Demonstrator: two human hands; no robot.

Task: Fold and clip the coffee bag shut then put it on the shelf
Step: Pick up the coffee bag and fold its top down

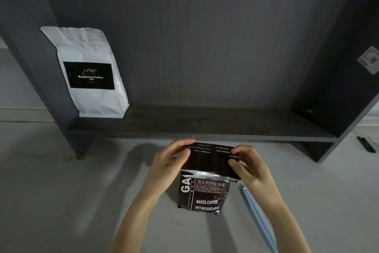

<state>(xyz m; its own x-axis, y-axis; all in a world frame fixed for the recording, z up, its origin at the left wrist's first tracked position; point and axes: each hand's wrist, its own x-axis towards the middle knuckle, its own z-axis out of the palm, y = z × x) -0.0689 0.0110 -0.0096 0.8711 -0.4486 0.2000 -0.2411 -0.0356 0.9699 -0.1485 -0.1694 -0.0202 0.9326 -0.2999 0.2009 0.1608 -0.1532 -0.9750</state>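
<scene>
Your left hand [171,162] and right hand [247,163] are both closed on the top flap of the black coffee bag [205,193], one at each end of the fold, thumbs pressed on the near face and fingers behind. The hands are apart, with the flap stretched between them. The bag stands on the pale grey surface [51,191] directly in front of you, just short of the front edge of the dark shelf [205,127]. The flap is bent over toward you, so its print reads upside down; a silver torn edge shows just below it.

Legible on the bag's front: "BAKED.COFFEE", "NET.WEIGHT:454" with the final character unclear, large vertical letters beginning "GA", and a line of Chinese characters, 意大利拼配咖啡. The small text on the flap is too fine to read in full.

A light blue clip [258,220] lies on the surface to the right of the bag, under your right forearm. A white bag [90,72] stands at the shelf's left end against the side panel; its black label reads "Kopiluwak Coffee". A small printed sticker [370,59] on the right panel is illegible.
</scene>
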